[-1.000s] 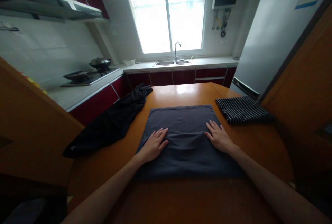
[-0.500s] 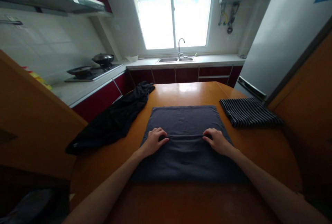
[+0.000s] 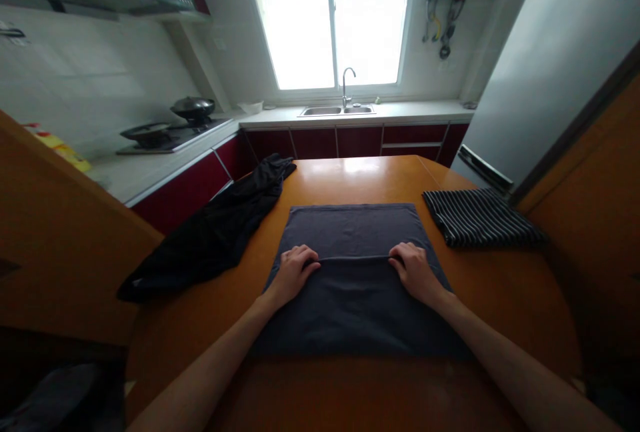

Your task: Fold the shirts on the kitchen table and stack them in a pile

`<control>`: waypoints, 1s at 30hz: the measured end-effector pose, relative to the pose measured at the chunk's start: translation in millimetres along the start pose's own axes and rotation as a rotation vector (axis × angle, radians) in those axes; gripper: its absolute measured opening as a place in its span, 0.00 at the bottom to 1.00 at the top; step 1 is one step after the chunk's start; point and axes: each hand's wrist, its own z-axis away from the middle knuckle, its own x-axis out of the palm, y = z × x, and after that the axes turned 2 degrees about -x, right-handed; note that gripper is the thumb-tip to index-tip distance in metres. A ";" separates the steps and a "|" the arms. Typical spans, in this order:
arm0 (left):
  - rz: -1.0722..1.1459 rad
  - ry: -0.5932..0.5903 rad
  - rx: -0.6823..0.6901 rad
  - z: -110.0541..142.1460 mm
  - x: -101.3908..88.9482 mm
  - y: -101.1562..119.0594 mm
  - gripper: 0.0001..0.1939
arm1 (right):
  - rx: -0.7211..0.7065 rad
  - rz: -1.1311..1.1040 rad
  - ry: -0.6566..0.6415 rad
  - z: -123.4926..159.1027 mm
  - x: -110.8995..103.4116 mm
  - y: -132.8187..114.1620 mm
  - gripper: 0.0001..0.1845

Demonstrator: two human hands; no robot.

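To the far left of the left grip, beyond the bench, a lidded pan (image 3: 193, 107) sat on the stove (image 3: 177, 137). Nearer, also left of that grip, a black garment (image 3: 210, 235) lay rumpled along the edge of the wooden bench (image 3: 345, 180). The left grip (image 3: 291, 272) had its thumb and curled fingers pinched on a raised fold of the dark gray cloth (image 3: 355, 302). This cloth lay flat on the bench, beneath and between both grips, its fold running straight across. The right grip (image 3: 416, 273) pinched the fold's other end. Right of it, apart from the gray cloth, rested a folded striped cloth (image 3: 483, 219).
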 end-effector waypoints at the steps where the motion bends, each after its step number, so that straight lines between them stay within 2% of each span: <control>1: -0.014 -0.006 -0.016 -0.6 1.3 -1.9 0.08 | 0.006 0.016 -0.017 -0.6 1.4 2.4 0.07; 3: -0.043 -0.009 -0.026 -1.3 0.2 -4.4 0.10 | 0.018 0.046 -0.039 -0.6 2.7 7.0 0.08; 5: -0.069 0.000 0.000 0.0 -6.1 -1.4 0.15 | 0.019 0.074 -0.008 2.0 1.5 7.0 0.10; 7: -0.088 -0.028 0.056 4.5 -13.8 10.9 0.21 | -0.005 0.106 0.064 8.8 -0.3 -2.4 0.14; 9: -0.107 -0.102 0.133 12.8 -15.6 32.3 0.25 | -0.075 0.131 0.099 20.4 0.5 -22.4 0.19; 11: -0.145 -0.184 0.218 23.5 -7.1 57.4 0.29 | -0.181 0.145 0.046 34.3 6.2 -47.8 0.25; 13: -0.200 -0.239 0.289 34.1 9.3 78.2 0.32 | -0.251 0.162 -0.060 46.3 15.6 -69.0 0.30; 16: -0.238 -0.265 0.310 44.3 32.0 90.7 0.34 | -0.202 0.200 -0.198 54.6 27.7 -77.5 0.34; 18: -0.239 -0.255 0.280 47.3 37.2 87.1 0.35 | -0.137 0.222 -0.237 54.6 29.7 -68.3 0.35; 20: -0.246 -0.241 0.231 49.2 34.0 77.9 0.36 | -0.080 0.238 -0.234 53.2 27.0 -53.3 0.37; 26: -0.274 -0.209 -0.002 55.4 9.7 36.0 0.38 | 0.100 0.294 -0.200 53.3 9.8 -6.5 0.39; 30: -0.291 -0.214 -0.065 57.2 -3.0 13.9 0.35 | 0.208 0.354 -0.169 59.5 -3.7 16.7 0.38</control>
